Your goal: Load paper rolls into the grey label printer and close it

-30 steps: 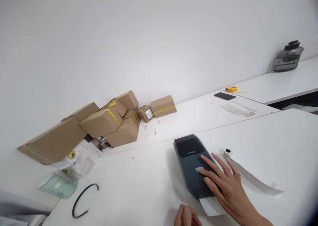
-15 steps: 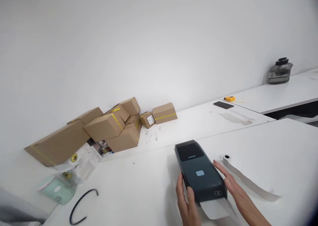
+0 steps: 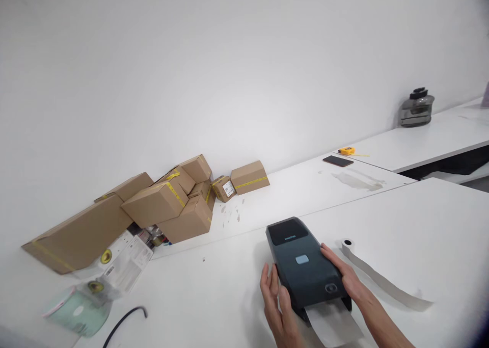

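A dark grey-blue label printer with a glossy black panel at its far end lies in front of me, turned slightly leftward. White paper sticks out from its near end. My left hand is against the printer's left side, thumb near the top edge and fingers slightly spread along the side. Against the right side lies my right hand, its fingers along the upper edge. Between them the two hands hold the printer. To the right, a small paper roll rests with a long strip unrolled toward me.
Piled cardboard boxes lean along the wall at left, with clear packaging and a mint-green container nearer. A black cable curves on the white table. Farther right are a phone, a yellow tape measure and a grey jug.
The view has shifted slightly. My left hand sits a little farther left on the printer, and my right fingers reach farther over its edge. More paper and dark lower edge show at the near end.
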{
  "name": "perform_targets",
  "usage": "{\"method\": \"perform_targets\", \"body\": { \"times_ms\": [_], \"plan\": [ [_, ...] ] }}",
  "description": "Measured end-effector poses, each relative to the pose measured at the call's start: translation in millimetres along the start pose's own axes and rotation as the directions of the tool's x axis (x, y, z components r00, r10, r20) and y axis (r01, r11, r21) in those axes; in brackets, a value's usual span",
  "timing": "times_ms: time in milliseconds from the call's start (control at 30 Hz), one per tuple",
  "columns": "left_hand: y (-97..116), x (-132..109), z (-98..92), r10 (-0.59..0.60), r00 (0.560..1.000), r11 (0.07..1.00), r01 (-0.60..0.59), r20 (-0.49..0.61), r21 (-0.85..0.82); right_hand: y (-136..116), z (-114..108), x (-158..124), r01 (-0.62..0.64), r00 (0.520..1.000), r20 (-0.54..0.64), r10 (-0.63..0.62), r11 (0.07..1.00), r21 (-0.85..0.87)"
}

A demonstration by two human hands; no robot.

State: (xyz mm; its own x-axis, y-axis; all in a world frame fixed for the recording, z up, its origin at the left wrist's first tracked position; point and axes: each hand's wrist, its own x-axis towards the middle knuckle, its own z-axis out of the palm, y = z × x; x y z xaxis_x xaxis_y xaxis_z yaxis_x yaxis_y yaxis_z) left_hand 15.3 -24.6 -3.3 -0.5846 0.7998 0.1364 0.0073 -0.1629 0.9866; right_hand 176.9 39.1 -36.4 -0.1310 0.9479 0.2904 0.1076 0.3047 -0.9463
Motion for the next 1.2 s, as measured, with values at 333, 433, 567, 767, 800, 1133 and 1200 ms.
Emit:
{"method": "perform_targets", "body": {
  "times_ms": [333,433,567,767,800,1133,1200],
  "plan": [
    [8,112,18.2,0.023,0.999,0.994,-0.02,-0.027,0.112,-104,17,151,0.438,0.888,0.01,-0.461,0.837,-0.327],
    [-16,121,23.6,-0.024,0.998,0.981,0.014,0.052,0.193,-110,28,193,0.368,0.915,-0.02,-0.402,0.855,-0.366],
    [-33,117,24.8,-0.05,0.989,0.967,0.013,0.138,0.255,-106,34,227,0.315,0.933,-0.049,-0.357,0.873,-0.373],
    [-34,113,23.3,-0.024,0.985,0.959,-0.025,0.169,0.283,-84,25,182,0.403,0.905,0.034,-0.425,0.826,-0.395],
    [-34,113,23.3,-0.017,0.985,0.959,-0.032,0.171,0.281,-77,23,170,0.426,0.903,0.133,-0.408,0.815,-0.392],
    [-30,112,24.9,-0.032,0.987,0.92,-0.033,0.157,0.392,-19,40,154,0.462,0.672,0.738,0.055,0.748,-0.476],
    [-31,112,25.5,-0.053,0.988,0.913,-0.011,0.145,0.407,-18,45,152,0.464,0.669,0.74,0.077,0.734,-0.496]
  ]
}}
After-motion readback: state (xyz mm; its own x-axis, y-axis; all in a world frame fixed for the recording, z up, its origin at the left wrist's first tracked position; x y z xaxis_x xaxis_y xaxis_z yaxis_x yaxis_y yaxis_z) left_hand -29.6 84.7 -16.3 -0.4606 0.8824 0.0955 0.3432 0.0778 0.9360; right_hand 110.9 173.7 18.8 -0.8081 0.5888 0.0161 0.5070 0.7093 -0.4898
